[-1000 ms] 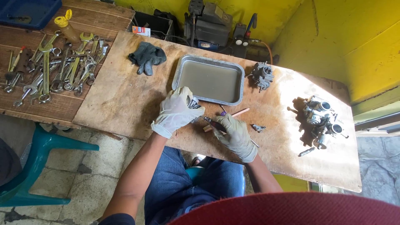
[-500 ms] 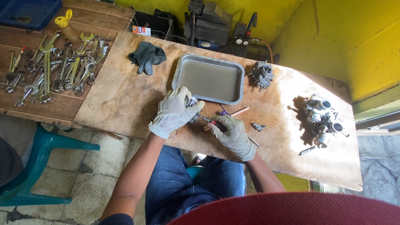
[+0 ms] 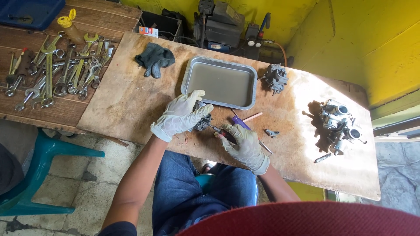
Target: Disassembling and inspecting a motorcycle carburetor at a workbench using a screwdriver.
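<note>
Gloves cover both hands at the near edge of the plywood board (image 3: 131,100). The left hand (image 3: 181,114) is closed over a small grey carburetor part (image 3: 202,122), pinning it to the board just at six o'clock of the metal tray (image 3: 188,74) of murky liquid. The right hand (image 3: 243,146) grips a screwdriver (image 3: 218,130), its tip set into the part from four o'clock. This looks like a screw being worked on the part; any turn calls for a steady left grip and the tip kept square. Loose tools (image 3: 245,122) lie at three o'clock of the part, a carburetor (image 3: 274,78) beyond.
</note>
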